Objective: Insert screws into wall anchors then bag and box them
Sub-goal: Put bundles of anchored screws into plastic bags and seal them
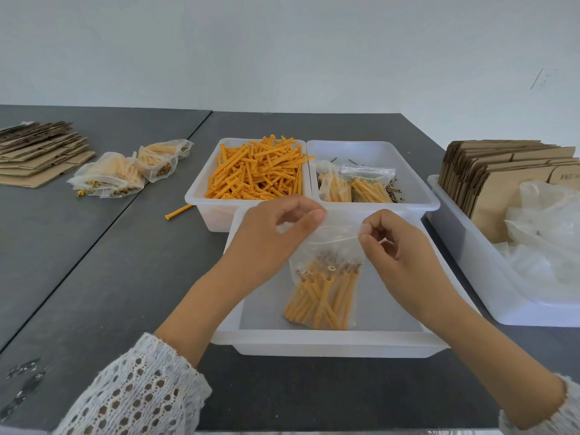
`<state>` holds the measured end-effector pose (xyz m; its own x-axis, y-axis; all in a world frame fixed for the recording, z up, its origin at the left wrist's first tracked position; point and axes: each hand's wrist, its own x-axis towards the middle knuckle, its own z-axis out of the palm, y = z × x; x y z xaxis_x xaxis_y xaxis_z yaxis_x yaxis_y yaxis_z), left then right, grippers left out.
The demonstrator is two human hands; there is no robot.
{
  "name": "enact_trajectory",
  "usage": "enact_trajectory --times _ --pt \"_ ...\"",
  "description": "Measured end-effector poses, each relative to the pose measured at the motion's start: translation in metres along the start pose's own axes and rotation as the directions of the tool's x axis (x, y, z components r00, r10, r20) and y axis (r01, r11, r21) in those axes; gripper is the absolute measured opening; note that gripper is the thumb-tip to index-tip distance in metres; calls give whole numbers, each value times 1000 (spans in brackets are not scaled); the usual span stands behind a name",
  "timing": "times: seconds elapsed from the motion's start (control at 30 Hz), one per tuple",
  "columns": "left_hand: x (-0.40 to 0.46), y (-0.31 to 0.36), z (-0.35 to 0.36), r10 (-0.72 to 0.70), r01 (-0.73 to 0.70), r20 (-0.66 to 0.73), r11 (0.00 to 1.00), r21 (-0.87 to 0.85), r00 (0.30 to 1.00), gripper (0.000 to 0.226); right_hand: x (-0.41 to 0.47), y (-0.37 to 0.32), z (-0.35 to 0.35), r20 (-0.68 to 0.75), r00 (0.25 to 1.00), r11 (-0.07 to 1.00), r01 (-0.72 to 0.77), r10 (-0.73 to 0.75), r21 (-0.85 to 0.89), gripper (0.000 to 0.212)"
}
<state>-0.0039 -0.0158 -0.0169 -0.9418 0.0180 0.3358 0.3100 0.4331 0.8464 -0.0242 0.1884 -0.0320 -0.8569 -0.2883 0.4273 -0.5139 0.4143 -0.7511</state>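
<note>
Orange anchors (pixel 323 296) already fill the bag (pixel 326 271) above the near tray (pixel 329 343), both hands (pixel 270 237) pinching its mouth; sealing and boxing remain.

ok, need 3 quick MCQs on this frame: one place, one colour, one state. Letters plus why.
1. Where does the lone anchor lie?
A in a tray
B on the table left of the anchor tray
C on the cardboard

2. Colour of the anchors?
A orange
B blue
C grey

3. What do both hands hold?
A a screw
B nothing
C the bag by its top edge

Key: B, it lies on dark tabletop beside the tray; A, the pile is orange; C, left hand and right hand pinch the bag's top.
</note>
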Motion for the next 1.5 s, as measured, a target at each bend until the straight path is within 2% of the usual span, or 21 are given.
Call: enact_trajectory --times 0.13,0.27,0.47,0.6,0.83,1.17,1.37,1.5 --pt "13 15 10 90 -136 242 974 180 966 30 -2 -4 1 6 1000 999 26 -26 48 19" --pt "24 21 19 116 -235 341 914 331 933 17 -4 -3 1 6 1000 995 0 0 103 19" --pt "29 24 26 169 -303 348 875 378 922 18 -6 1 -2 -41 998 994 -46 50 104 15" --pt "28 23 31 223 -341 301 834 433 927 13 -8 1 -3 -62 995 992 -68 75 110 16" --pt "28 21 32 269 -393 299 754 526 916 11 -12 -1 -7 -134 991 997 -13 3 -71 16" --pt "28 15 1 241 -445 377 561 698 894 11 -15 -2 -13 -184 983 994 -14 -6 -109 20" --pt "24 10 -12 212 -467 419 489 737 883 14 -19 0 -16 -194 980 992 -72 50 -106 23" --pt "24 11 -18 202 -481 441 479 734 875 12 -20 2 -18 -194 978 989 -98 74 -113 25"
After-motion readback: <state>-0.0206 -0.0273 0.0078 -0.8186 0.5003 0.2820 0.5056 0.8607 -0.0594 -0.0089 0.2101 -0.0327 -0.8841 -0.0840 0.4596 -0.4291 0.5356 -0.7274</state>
